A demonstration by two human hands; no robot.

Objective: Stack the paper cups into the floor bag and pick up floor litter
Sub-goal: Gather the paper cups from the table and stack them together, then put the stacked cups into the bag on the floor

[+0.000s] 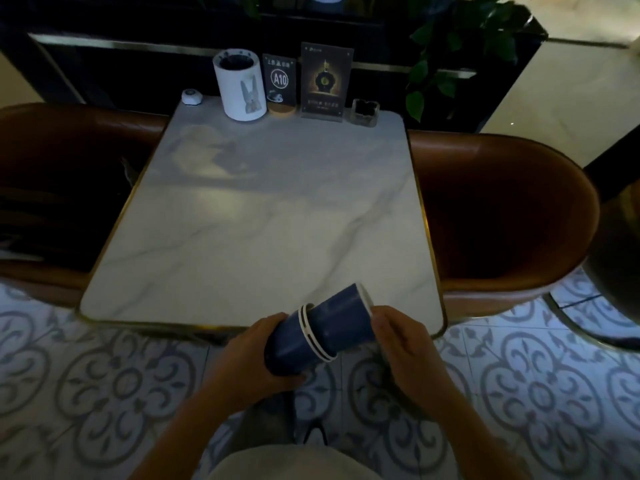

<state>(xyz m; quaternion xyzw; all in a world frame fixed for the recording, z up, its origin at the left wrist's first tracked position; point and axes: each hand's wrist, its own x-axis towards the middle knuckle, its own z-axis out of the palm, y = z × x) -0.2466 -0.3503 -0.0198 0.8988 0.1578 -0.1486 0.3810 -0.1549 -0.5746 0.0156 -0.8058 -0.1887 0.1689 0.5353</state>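
Note:
A stack of blue paper cups (pixel 311 332) with white rims lies tilted on its side just past the near edge of the marble table (pixel 263 216). Three rims show, nested one inside another. My left hand (pixel 249 358) wraps around the base end of the stack. My right hand (pixel 401 344) grips the top cup at its rim end. No floor bag and no litter appear in the view.
At the table's far edge stand a white cylinder holder (pixel 240 86), an A10 sign (pixel 280 83), a menu stand (pixel 325 83), a small glass holder (pixel 365 112) and a call button (pixel 191 97). Brown chairs (pixel 502 216) flank both sides. Patterned tile floor (pixel 114 382) lies below.

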